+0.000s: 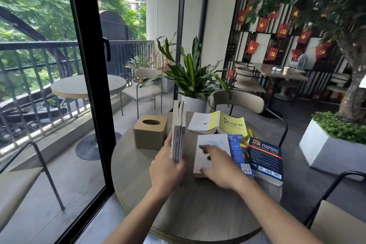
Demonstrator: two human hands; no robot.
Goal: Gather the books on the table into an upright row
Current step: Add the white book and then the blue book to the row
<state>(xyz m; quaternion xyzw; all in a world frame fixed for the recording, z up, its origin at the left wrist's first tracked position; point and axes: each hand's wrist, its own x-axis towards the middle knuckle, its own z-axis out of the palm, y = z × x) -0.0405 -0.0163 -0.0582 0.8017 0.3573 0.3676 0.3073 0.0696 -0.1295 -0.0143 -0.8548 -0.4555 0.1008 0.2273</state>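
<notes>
On the round table (142, 180) my left hand (166, 166) grips two thin books (178, 130) that stand upright, spines toward me, next to the tissue box. My right hand (219, 166) lies with fingers spread on a white-and-blue book (215, 142) that lies flat and open, cover side up. Right of it a dark blue thick book (266, 160) lies flat, partly under the white-and-blue one. Behind them a yellow book (219, 123) lies open, face down.
A tan tissue box (150, 130) stands left of the upright books. A chair (243, 103) and a potted plant (195, 83) are behind the table. A glass door frame (89, 85) runs along the left; another chair arm (332, 194) is at the right.
</notes>
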